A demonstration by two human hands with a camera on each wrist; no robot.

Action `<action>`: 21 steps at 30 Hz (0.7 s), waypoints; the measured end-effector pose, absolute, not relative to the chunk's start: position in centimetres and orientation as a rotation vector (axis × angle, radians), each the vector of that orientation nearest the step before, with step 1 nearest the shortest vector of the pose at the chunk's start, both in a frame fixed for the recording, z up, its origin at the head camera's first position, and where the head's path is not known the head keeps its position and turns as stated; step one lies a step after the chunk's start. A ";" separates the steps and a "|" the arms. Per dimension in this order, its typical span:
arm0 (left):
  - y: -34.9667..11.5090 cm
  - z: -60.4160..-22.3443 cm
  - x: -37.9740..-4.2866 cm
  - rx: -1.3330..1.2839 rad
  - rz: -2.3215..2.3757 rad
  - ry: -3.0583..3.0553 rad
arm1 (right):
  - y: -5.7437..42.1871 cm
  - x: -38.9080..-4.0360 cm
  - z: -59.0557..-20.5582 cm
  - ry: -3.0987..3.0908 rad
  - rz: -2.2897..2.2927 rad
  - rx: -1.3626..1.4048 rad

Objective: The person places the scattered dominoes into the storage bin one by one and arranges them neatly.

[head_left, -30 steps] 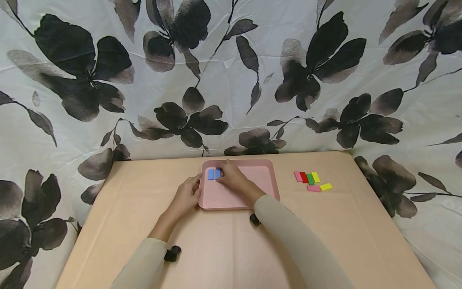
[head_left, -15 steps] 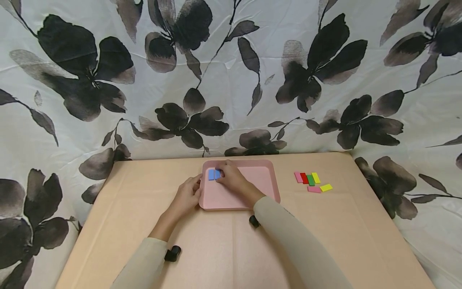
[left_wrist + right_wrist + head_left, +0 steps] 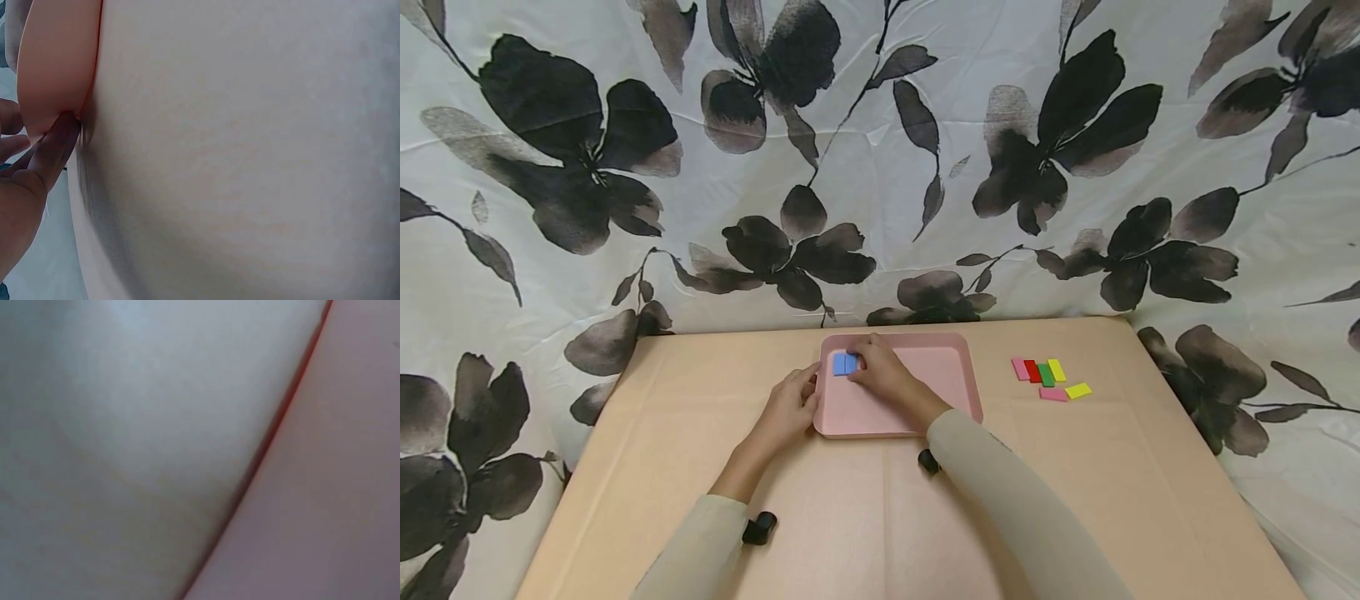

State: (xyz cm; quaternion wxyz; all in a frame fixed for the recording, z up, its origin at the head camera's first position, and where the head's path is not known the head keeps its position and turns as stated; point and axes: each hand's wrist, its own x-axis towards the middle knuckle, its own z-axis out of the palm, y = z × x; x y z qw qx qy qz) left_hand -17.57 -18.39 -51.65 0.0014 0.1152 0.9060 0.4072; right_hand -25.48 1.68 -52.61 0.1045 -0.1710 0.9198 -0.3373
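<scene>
A shallow pink tray (image 3: 940, 421) lies on the table near its far edge. Two flat blue rectangular pieces sit side by side in its upper left corner: the left blue piece (image 3: 838, 364) and the right blue piece (image 3: 851, 363). My right hand (image 3: 883, 371) reaches over the tray and pinches the right blue piece, its fingers covering part of it. My left hand (image 3: 786, 408) holds the tray by its left side; in the left wrist view its thumb and fingers meet the tray wall (image 3: 59, 69). The right wrist view shows only the tray and the tabletop.
Right of the tray, several flat coloured pieces lie on the table: a pink piece (image 3: 1020, 369), a red piece (image 3: 1033, 371), a green piece (image 3: 1046, 374), a yellow piece (image 3: 1056, 369), and another pink and yellow one below. A floral cloth (image 3: 865, 167) hangs behind the table (image 3: 700, 400).
The right blue piece has slid slightly left under my right hand, and the narrow gap between the two blue pieces has closed. My left hand has stayed at the tray's side.
</scene>
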 end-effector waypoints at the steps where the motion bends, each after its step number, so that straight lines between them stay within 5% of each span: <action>1: -18.4 -51.6 -17.6 0.361 1.277 2.844 | 1.7 -25.5 -52.6 2.713 -0.995 -0.504; 21: -18.7 -51.5 -17.1 0.367 1.267 2.815 | 2.0 -24.8 -52.4 2.689 -1.024 -0.489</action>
